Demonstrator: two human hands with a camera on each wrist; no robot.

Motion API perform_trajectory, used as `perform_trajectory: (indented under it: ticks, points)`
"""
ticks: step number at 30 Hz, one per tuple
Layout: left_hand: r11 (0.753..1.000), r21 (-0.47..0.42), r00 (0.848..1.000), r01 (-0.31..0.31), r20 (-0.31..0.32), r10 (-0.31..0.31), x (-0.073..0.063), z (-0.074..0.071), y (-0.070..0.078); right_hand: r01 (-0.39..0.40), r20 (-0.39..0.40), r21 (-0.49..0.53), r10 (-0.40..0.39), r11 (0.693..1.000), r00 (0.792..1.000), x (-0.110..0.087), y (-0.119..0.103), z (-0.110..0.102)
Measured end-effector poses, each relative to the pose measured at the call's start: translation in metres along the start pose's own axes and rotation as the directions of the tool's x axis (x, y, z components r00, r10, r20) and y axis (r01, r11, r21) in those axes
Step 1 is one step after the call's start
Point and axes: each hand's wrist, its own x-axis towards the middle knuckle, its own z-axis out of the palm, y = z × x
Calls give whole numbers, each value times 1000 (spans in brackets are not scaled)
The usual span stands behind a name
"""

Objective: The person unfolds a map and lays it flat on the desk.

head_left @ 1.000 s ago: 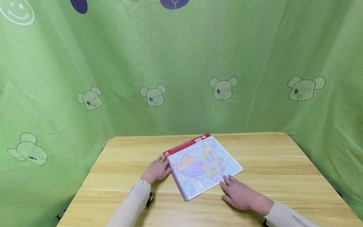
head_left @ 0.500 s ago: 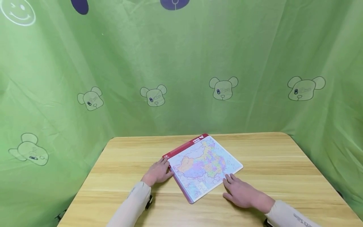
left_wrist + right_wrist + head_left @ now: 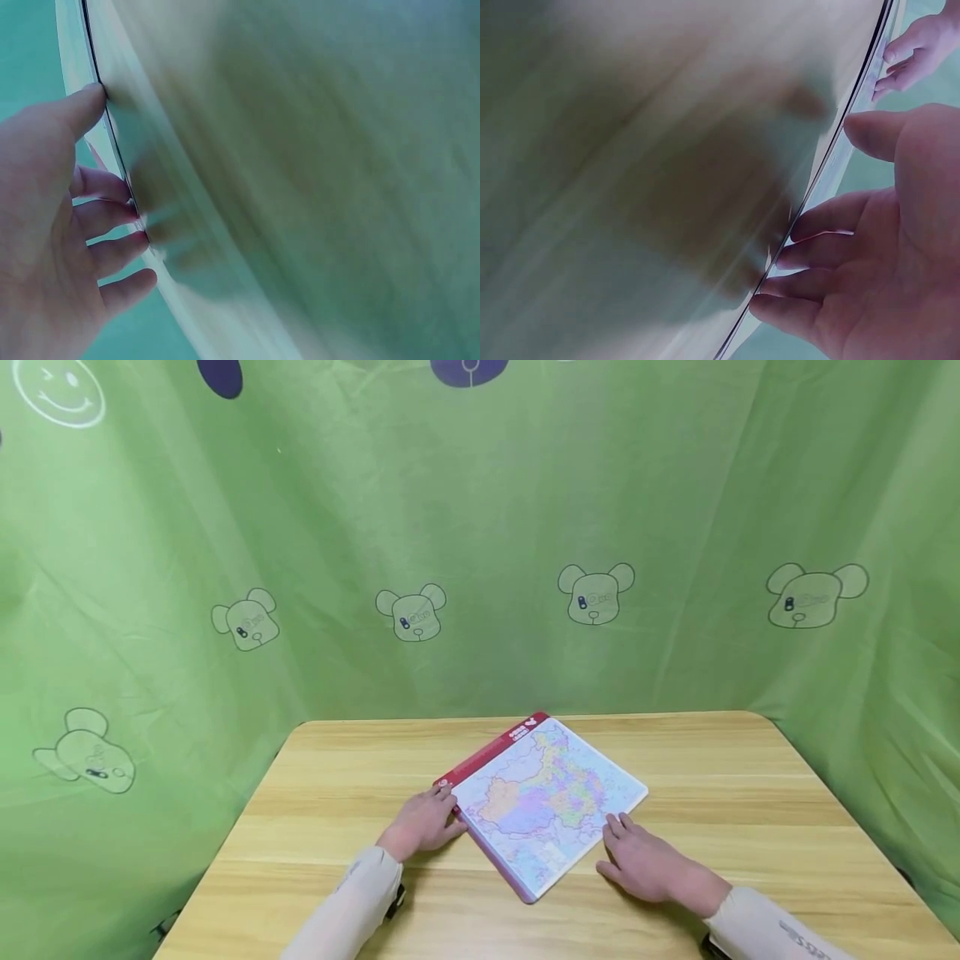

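Observation:
A flat rectangular map board (image 3: pixel 540 810) lies turned at an angle on the wooden table, its red header strip (image 3: pixel 487 752) toward the back left. Coloured regions in pastel cover its face. At the board's left corner, my left hand (image 3: pixel 424 823) touches the edge with fingers stretched out and thumb spread. My right hand (image 3: pixel 643 862) is flat at the front right edge, its fingertips against the border. Both wrist views look low along the tabletop; there my left hand (image 3: pixel 45 225) and my right hand (image 3: pixel 900 247) show relaxed, slightly bent fingers reaching the surface.
The light wooden table (image 3: pixel 337 760) has rounded back corners. Green curtain cloth (image 3: pixel 480 527) printed with bear heads hangs behind it and on both sides. Dark bands show under both sleeve cuffs.
The map board has turned counterclockwise on the table: its near corner has swung right and its far corner left. Both hands have shifted slightly with it, the right one a little away from me.

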Motion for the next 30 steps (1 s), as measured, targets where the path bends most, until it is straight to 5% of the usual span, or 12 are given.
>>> perform_trajectory:
  ticks: [12, 20, 30]
  points:
    - [993, 111, 990, -44, -125, 58, -6, 2, 11, -11, -29, -8, 11, 1000, 1000, 3, 9, 3]
    - [992, 121, 982, -23, -185, 45, -9, 3, 17, -6, -61, -41, 4, 999, 998, 7, 17, 7]
    - [978, 209, 988, -5, -147, 36, -12, 0, 26, -22, -54, -18, 21, 1000, 998, 8, 19, 2]
